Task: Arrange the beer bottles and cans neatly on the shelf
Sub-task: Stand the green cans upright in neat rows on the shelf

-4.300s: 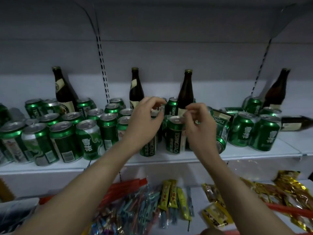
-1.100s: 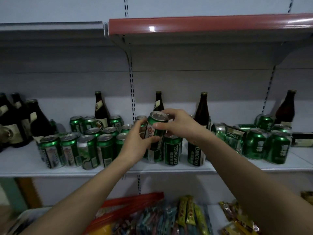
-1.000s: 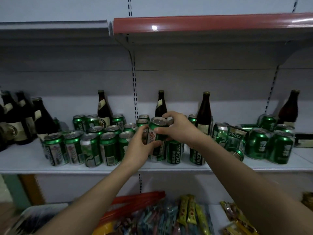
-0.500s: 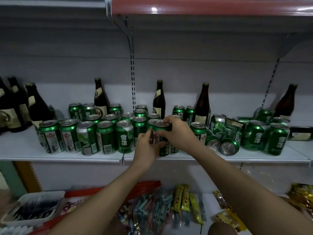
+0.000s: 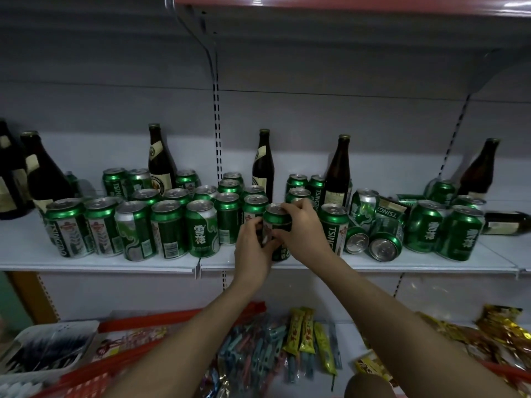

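Both the left hand (image 5: 253, 248) and right hand (image 5: 301, 234) clasp one upright green aluminium beer can (image 5: 277, 225), seemingly touching the white shelf (image 5: 115, 262); align it squarely before releasing.

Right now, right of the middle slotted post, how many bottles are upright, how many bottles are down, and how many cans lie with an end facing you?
Upright bottles: 3
Bottles lying down: 1
Cans lying end-on: 2
Total: 6
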